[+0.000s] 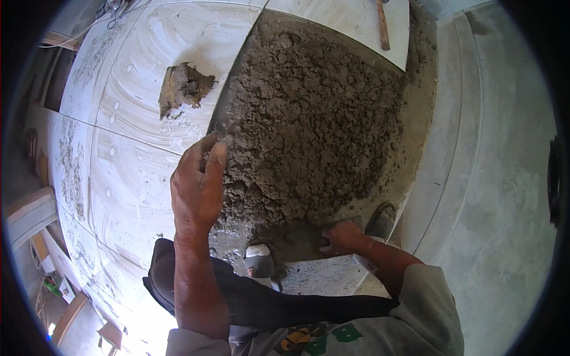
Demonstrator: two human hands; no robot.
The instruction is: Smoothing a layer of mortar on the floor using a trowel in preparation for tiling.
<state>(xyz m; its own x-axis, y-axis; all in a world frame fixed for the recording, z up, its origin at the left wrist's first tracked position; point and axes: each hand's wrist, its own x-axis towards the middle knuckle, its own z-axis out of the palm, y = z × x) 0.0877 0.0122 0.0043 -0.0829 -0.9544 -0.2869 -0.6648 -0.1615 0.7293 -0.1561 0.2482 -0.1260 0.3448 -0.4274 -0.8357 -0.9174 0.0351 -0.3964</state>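
We see the fingers of the left hand (199,184) held close together and a bit bent, with the tips pressed on the edge of the gray mortar bed (314,124). They hold nothing. The right hand (343,237) is low down at the near edge of the same mortar, fingers curled down into it; we cannot tell if it grips anything.

The mortar is lumpy and rough. It fills the bare patch of floor between the big pale tiles (136,172) on the left and the gray concrete floor (493,196) on the right. A small clump of mortar (184,88) sits alone on a tile, near the bed. A wooden handle (383,25) lies on the far tile. Two sandals (259,261) show below, by the dark trousers (261,302).
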